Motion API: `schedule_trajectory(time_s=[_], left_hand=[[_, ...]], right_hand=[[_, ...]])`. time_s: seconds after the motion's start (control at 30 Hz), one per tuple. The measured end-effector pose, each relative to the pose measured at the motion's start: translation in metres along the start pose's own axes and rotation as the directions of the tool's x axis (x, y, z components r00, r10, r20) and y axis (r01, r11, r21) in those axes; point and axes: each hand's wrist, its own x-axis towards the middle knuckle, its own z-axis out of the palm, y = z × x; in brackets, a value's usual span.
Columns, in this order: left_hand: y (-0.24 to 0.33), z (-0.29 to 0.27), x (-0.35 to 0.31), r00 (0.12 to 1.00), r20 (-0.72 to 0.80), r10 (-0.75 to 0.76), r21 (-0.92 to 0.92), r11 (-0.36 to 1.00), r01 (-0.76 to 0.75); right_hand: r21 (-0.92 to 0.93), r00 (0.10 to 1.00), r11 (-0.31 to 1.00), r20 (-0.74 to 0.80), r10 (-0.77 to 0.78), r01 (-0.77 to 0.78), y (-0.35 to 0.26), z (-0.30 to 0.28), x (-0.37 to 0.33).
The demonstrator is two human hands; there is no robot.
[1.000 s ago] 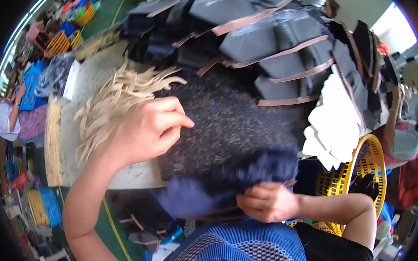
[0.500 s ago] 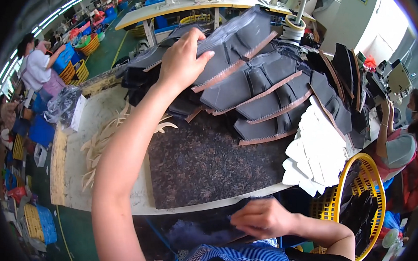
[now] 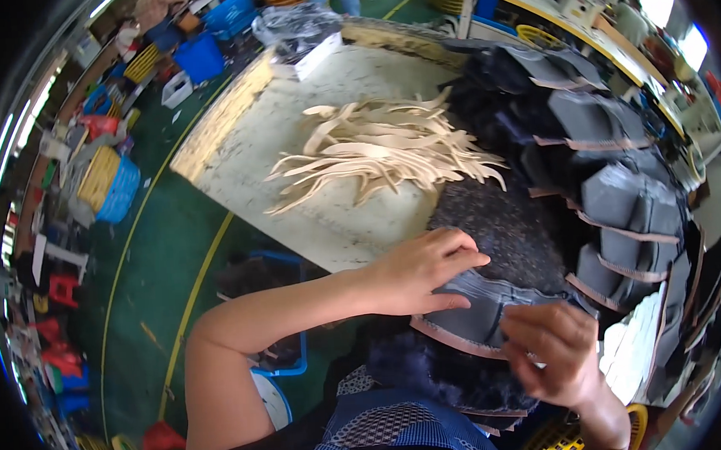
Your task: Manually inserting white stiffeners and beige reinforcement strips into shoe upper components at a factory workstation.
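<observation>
A dark grey padded panel [image 3: 475, 313] with a pale pinkish stitched edge lies aslant near me, at the near edge of the dark work surface. My left hand [image 3: 432, 270] is at its left end, thumb over the panel and forefinger stretched along its far side; the other fingers are tucked and partly hidden. Over the panel's right part hovers my right hand [image 3: 554, 349], slightly blurred, its fingers curled together against the thumb. Whether anything small is between them I cannot make out. Dark fuzzy material [image 3: 433, 368] hangs below the panel, against my checked blue apron.
Cream strips [image 3: 381, 150] lie heaped on the pale tabletop [image 3: 244, 178]. Overlapping grey panels [image 3: 620, 195] line the right side, with white pieces [image 3: 628, 349] nearer. A yellow basket [image 3: 551, 439] stands at lower right. A plastic-wrapped bundle [image 3: 297, 33] sits at the far corner.
The view has swung left. My left hand has come from the far pile toward me with a grey panel, which now lies close in front. My right hand has moved over it.
</observation>
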Motion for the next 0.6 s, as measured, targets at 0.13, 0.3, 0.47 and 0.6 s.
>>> schedule_trajectory(time_s=[0.13, 0.3, 0.47, 0.6], left_hand=[[-0.043, -0.085, -0.046, 0.94, -0.246, -0.234, 0.195, 0.939, 0.285], [-0.09, -0.115, -0.037, 0.86, -0.466, -0.207, 0.465, 0.77, 0.437], [-0.116, -0.116, -0.037, 0.898, -0.366, -0.242, 0.442, 0.805, 0.397], [-0.122, -0.12, -0.038, 0.922, -0.343, -0.177, 0.486, 0.807, 0.336]], right_hand=[[0.093, 0.999, 0.995, -0.012, 0.035, -0.034, 0.031, 0.016, 0.068], [-0.196, 0.953, 0.959, -0.181, -0.242, 0.206, 0.056, 0.11, 0.187], [-0.411, 0.946, 0.882, -0.117, -0.303, 0.232, 0.087, 0.163, 0.215], [-0.259, 0.919, 0.909, -0.138, -0.368, 0.325, 0.097, 0.146, 0.178]])
